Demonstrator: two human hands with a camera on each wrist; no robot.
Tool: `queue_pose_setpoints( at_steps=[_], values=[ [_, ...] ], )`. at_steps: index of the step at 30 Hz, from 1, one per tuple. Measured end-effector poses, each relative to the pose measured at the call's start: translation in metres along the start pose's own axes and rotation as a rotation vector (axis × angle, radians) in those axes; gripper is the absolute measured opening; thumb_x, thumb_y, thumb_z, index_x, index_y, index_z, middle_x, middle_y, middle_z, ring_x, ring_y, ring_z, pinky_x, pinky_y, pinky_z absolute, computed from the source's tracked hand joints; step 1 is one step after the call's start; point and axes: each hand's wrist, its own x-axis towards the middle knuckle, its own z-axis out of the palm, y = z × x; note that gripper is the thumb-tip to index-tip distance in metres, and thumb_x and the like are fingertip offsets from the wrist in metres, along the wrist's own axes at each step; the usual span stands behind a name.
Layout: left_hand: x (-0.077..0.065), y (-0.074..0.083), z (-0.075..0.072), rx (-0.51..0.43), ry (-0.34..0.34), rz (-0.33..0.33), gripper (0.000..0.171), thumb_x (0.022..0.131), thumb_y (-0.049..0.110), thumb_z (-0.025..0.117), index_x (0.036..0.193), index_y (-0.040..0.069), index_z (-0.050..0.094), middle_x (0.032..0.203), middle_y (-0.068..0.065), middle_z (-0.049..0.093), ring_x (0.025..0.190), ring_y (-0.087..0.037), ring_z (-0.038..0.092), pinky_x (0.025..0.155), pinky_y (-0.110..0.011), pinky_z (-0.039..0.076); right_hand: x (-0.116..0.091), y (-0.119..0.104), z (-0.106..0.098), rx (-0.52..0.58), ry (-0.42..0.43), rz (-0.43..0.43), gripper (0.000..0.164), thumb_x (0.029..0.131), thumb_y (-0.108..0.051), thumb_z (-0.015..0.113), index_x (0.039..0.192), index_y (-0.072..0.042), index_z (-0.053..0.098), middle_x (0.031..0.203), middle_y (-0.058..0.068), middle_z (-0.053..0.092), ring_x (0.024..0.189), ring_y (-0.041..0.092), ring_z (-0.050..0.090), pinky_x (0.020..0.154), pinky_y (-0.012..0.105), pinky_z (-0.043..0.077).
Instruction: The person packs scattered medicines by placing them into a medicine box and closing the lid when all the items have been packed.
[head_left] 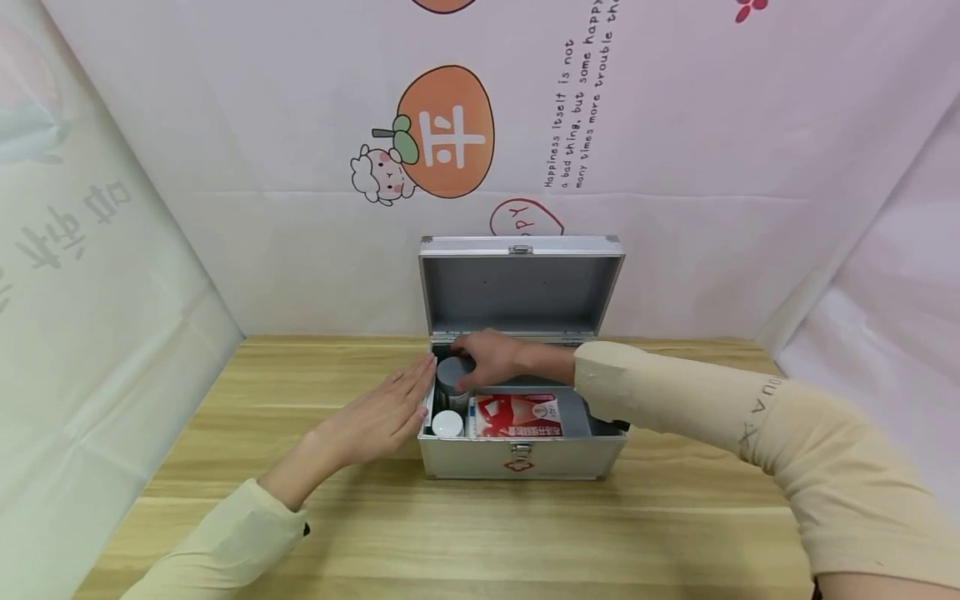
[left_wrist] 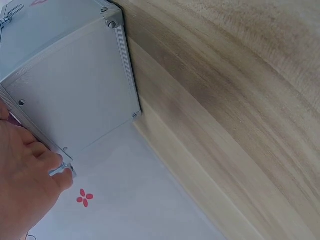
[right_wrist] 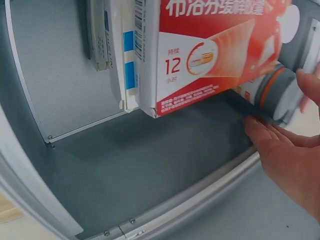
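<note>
A silver metal first-aid box stands with its lid raised. My left hand rests against the box's left rim with fingers extended; the left wrist view shows this hand at the rim's edge. Inside the box, my right hand grips a grey-lidded jar in the back left corner, thumb and fingers on either side of it. In the right wrist view the jar shows an orange band beside the right hand. The jar's bottom is hidden.
A white-capped bottle stands in front of the jar. To its right is a red and white medicine box, with thinner cartons beside it. The wooden table meets a printed white cloth behind.
</note>
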Motion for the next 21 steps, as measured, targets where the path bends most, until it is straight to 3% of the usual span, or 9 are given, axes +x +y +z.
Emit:
queue_pose_setpoints(
  at_steps=[5,21],
  values=[
    [0.000,0.000,0.001,-0.012,0.011,0.002,0.063,0.109,0.033,0.028,0.157,-0.004,0.013,0.168,-0.018,0.007,0.156,-0.031,0.013,0.124,-0.051,0.023,-0.015,-0.002,-0.007,0.035,0.018,-0.017,0.064,0.094,-0.028,0.067,0.147,0.001,0.043,0.141,0.019,0.058,0.130,0.030,0.058,0.110,0.042,0.047],
    [0.001,0.001,0.001,-0.073,0.070,0.028,0.062,0.108,0.027,0.037,0.156,-0.007,0.017,0.166,-0.024,0.013,0.153,-0.037,0.020,0.123,-0.052,0.025,-0.064,0.006,-0.021,0.152,0.128,-0.093,0.062,0.097,-0.025,0.063,0.148,0.003,0.042,0.144,0.021,0.056,0.133,0.032,0.056,0.108,0.045,0.048]
  ],
)
